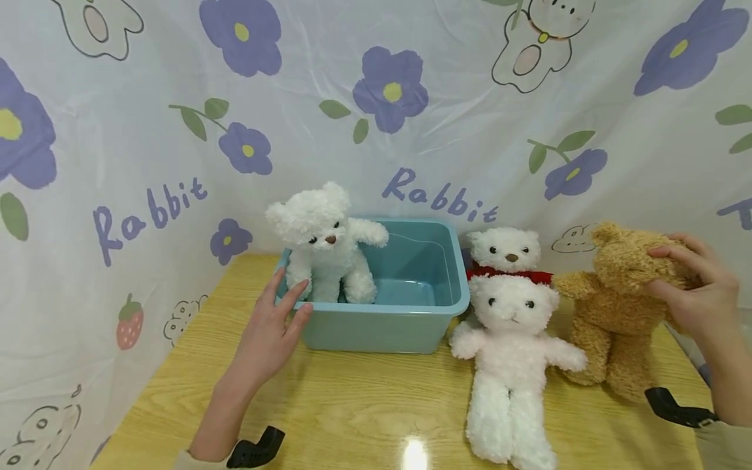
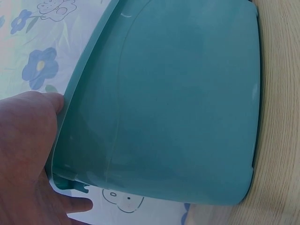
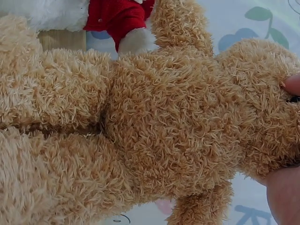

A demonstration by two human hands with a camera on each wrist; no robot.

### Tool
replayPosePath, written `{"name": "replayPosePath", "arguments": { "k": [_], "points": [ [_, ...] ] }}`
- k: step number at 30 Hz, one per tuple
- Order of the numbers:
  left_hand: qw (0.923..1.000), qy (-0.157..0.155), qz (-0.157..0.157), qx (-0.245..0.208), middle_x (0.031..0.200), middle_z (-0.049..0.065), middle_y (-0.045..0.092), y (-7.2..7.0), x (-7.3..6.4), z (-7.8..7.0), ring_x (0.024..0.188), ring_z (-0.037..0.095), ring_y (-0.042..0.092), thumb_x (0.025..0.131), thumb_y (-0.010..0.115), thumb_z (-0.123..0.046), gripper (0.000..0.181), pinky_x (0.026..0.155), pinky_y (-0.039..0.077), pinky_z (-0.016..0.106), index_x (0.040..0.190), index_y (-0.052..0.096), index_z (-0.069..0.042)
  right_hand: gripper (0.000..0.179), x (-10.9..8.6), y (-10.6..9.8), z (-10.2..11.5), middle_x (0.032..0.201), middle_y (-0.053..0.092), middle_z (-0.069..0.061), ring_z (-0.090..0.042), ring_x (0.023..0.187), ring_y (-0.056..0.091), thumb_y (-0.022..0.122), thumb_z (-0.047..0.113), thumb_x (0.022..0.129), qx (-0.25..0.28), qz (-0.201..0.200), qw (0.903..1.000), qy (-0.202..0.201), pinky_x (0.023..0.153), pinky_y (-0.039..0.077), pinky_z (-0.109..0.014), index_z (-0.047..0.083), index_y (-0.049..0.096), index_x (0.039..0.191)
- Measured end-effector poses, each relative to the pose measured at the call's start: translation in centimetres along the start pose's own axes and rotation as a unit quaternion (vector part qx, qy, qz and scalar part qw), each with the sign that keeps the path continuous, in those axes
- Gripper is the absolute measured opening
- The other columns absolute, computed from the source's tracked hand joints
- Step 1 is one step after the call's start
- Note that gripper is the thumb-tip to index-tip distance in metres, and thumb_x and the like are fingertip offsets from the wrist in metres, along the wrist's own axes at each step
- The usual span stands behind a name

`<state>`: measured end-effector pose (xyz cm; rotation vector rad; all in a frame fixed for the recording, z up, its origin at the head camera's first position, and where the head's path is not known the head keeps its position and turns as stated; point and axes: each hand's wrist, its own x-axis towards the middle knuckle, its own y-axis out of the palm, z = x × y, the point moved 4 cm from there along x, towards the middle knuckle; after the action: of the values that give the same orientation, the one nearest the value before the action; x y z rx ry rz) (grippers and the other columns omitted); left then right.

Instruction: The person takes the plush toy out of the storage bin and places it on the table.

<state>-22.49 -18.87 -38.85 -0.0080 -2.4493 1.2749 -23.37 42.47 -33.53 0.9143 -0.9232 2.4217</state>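
Observation:
My right hand (image 1: 702,284) grips the head of a brown teddy bear (image 1: 613,320), which stands upright at the table's right side. In the right wrist view the bear's body (image 3: 168,126) fills most of the picture, with a thumb and a fingertip on its head. My left hand (image 1: 264,333) rests with spread fingers on the front left corner of a blue-green plastic bin (image 1: 376,329). A white teddy bear (image 1: 329,254) sits inside the bin at its left end. The bin's outer wall (image 2: 183,103) dominates the left wrist view.
Right of the bin, a pale pink-and-white teddy bear (image 1: 511,365) leans in front of a white bear (image 1: 505,251) in red clothing. Everything stands on a wooden table (image 1: 352,405). A white cloth (image 1: 294,85) printed with purple flowers hangs behind.

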Motion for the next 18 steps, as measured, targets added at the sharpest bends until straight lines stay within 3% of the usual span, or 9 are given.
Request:
{"name": "replayPosePath", "arguments": {
  "k": [6,11,15,18],
  "points": [
    [1.0000,0.004,-0.004,0.001,0.169,0.021,0.010,0.0,0.0,0.0,0.148,0.053,0.021,0.111,0.048,-0.036,0.052,0.106,0.034,0.071,0.156,0.045,-0.009,0.048,-0.3,0.7,-1.3,0.143,0.045,0.018,-0.003,0.136,0.039,0.057,-0.025,0.082,0.035,0.013,0.9992,0.011,0.079,0.035,-0.007,-0.005,0.067,0.125],
    [1.0000,0.005,0.002,0.003,0.169,0.022,0.009,0.1,0.1,-0.1,0.148,0.053,0.021,0.111,0.047,-0.036,0.053,0.107,0.032,0.071,0.156,0.045,-0.009,0.051,-0.8,1.4,-2.7,0.145,0.047,0.015,-0.006,0.142,0.036,0.055,-0.024,0.086,0.061,0.041,0.9967,0.035,0.080,0.038,-0.006,-0.004,0.062,0.132],
    [1.0000,-0.001,0.003,0.001,0.169,0.021,0.008,0.0,0.1,0.0,0.148,0.053,0.020,0.111,0.047,-0.037,0.053,0.106,0.033,0.072,0.157,0.044,-0.009,0.050,-0.9,2.4,-3.7,0.147,0.045,0.016,-0.006,0.147,0.029,0.054,-0.018,0.092,0.093,0.081,0.9901,0.067,0.088,0.038,-0.006,0.001,0.057,0.138],
    [1.0000,-0.002,0.001,-0.001,0.169,0.021,0.008,0.0,0.1,-0.1,0.148,0.053,0.020,0.111,0.047,-0.036,0.053,0.106,0.033,0.072,0.156,0.044,-0.009,0.047,-0.7,3.0,-4.4,0.143,0.045,0.018,-0.002,0.142,0.033,0.054,-0.014,0.094,0.095,0.096,0.9874,0.083,0.090,0.036,-0.006,0.003,0.057,0.137]
  ]
}}
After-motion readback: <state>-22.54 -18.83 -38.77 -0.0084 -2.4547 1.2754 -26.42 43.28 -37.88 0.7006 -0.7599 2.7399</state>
